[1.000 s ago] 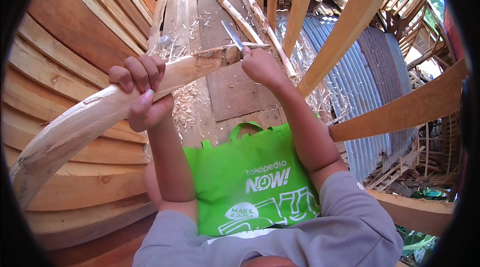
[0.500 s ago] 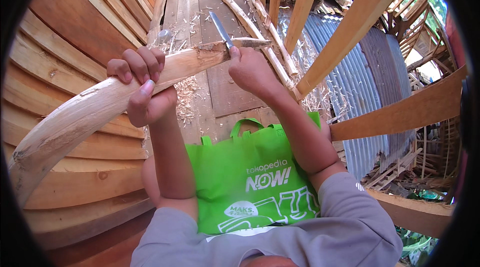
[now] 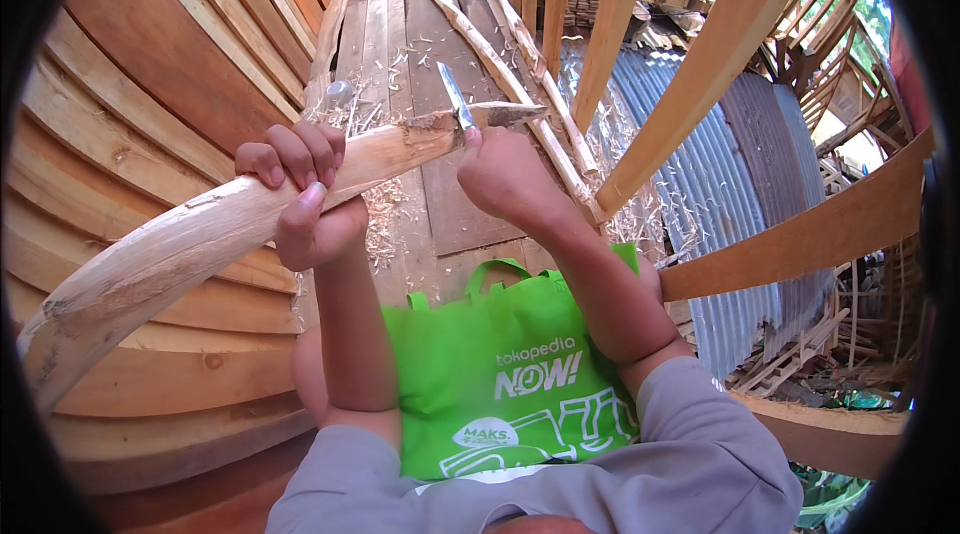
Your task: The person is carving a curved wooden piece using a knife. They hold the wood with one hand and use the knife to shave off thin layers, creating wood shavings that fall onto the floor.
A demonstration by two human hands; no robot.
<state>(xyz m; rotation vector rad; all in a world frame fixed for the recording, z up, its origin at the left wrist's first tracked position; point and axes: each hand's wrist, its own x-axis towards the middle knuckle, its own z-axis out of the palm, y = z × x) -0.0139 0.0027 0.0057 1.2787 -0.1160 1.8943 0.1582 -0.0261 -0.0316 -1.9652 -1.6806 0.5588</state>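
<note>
A long pale wooden pole (image 3: 190,229), mostly stripped of bark, runs from the left rim across to the middle, with brown bark left near its far right end. My left hand (image 3: 302,196) is wrapped round the pole, thumb on the near side. In my closed right hand (image 3: 507,174) is a knife (image 3: 453,92); its handle is hidden in the fist. The blade points up and away, against the bark-covered part of the pole. A green cloth bag (image 3: 510,374) with handles lies over my lap, below both forearms.
Two peeled poles (image 3: 497,62) lie on the plank floor (image 3: 460,204) ahead, among scattered wood shavings (image 3: 385,224). A plank wall (image 3: 150,134) stands close on the left. Wooden railing posts (image 3: 700,74) rise at the right, with corrugated metal sheets (image 3: 690,204) beyond. A small clear cup-like object (image 3: 339,94) sits near the wall.
Both hands, the pole and the knife have shifted slightly; my left hand is a little further right and nearer me. The blade has moved nearer along the pole's bark part.
</note>
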